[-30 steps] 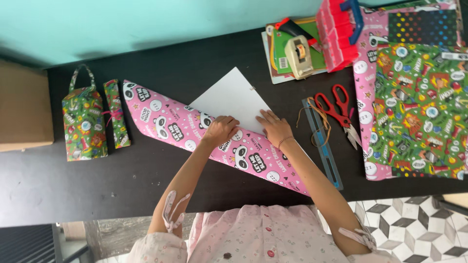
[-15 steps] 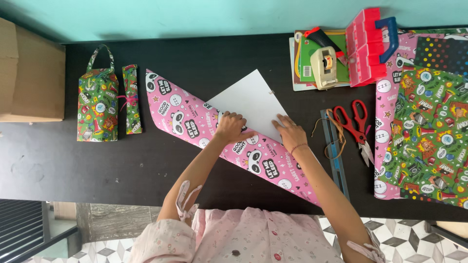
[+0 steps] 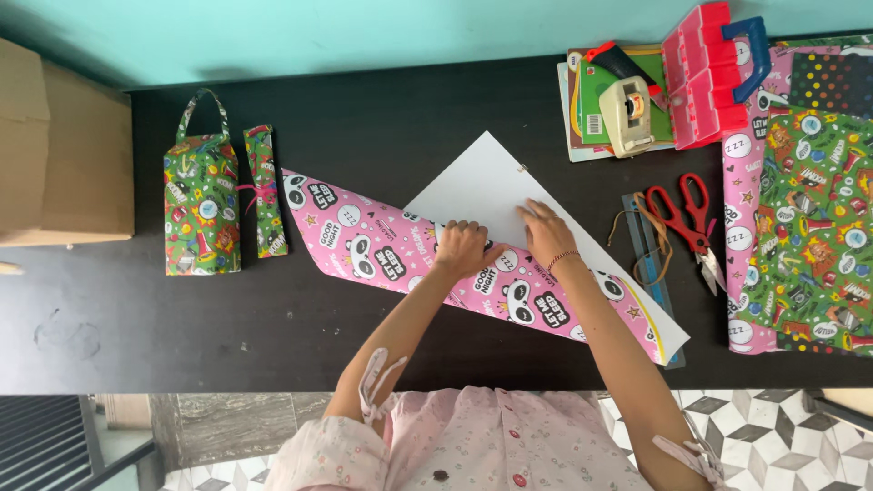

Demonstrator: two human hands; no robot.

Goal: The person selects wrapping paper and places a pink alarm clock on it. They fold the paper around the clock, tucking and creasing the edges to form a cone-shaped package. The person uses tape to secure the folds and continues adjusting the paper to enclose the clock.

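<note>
- Your pink wrapping paper [image 3: 364,238] lies folded in a long band on the black table [image 3: 182,336]. Its long axis runs slantwise, one narrow end pointing at the green gift bag [image 3: 201,193], the other toward the table's near edge below the scissors [image 3: 684,218].
- The sheet's white underside [image 3: 486,186] shows as a triangle on the far side of the band, its tip aimed at the tape dispenser [image 3: 631,111].
- Your left hand [image 3: 464,247] rests curled, knuckles down, on the fold line, pressing the paper flat and clamped on nothing.
- Your right hand [image 3: 546,232] lies just beside it, fingers spread flat across the white and pink edge, also gripping nothing.
- Beside the gift bag, a small wrapped green packet [image 3: 265,189] almost touches the band's narrow end.
- Past the scissors, a ruler [image 3: 647,245] with a loop of string lies close to the paper's other end, and more patterned sheets [image 3: 809,200] and a pink case [image 3: 702,73] crowd that side.
</note>
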